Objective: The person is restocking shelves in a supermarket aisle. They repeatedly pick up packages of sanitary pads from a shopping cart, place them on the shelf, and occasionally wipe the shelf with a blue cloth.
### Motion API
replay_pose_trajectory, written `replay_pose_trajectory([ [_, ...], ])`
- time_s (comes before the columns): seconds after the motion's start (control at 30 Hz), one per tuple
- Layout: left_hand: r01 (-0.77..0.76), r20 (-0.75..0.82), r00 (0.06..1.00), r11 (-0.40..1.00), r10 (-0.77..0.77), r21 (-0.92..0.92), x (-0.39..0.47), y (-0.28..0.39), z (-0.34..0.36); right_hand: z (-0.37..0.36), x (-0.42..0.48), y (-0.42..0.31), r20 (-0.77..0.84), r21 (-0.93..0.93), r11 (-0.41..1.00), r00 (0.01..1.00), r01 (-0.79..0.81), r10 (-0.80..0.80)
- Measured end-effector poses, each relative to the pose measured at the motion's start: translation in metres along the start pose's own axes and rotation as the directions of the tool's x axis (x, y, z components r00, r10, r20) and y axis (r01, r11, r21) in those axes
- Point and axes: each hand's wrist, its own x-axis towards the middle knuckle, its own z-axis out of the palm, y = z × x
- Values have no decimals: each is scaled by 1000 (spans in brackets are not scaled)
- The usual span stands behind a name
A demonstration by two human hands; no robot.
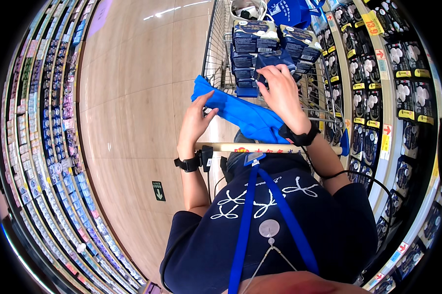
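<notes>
My right hand (282, 97) is over the near end of a shopping cart (208, 55), with bent fingers and thumb at the left side of a dark blue package (276, 58). Part of that package is hidden behind the hand. Behind it stand stacked packages of the same colouring (255, 35), with another package (301, 42) to their right. A bright blue cloth or bag (243, 114) stretches across the cart just beyond its push handle (224, 147). My left hand (199, 119) is at the cloth's left end, thumb and fingers apart, gripping nothing.
On the right, shelves hold rows of dark packs (371, 70) close to the cart. Across the tiled floor (132, 110), a long shelf (48, 110) curves along the left. A white basket (247, 11) and a dark blue bag (290, 13) sit farther up. Cables (353, 172) run from my wrist straps.
</notes>
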Motion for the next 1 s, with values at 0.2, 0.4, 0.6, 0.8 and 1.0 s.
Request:
replay_pose_trajectory([
  [0.2, 23, 66, 998, 997, -18, -68, 11, 12, 6, 2, 9, 24, -134, -90, 974, 971, -209, 196],
  [0.4, -78, 165, 979, 969, 119, -236, 69, 35, 52, 9, -4, 47, -23, 148, 951, 961, -270, 277],
  [0.6, -40, 198, 971, 910, 132, -412, 94, 60, 85, -5, -19, 69, -136, 130, 952, 946, -276, 293],
  [0.8, -100, 249, 951, 946, 181, -308, 97, 50, 98, -4, -25, 75, -12, 71, 939, 941, -337, 338],
  [1.0, -104, 133, 984, 986, 122, -132, 63, 31, 47, -25, -13, 44, -342, 45, 991, 930, -127, 134],
])
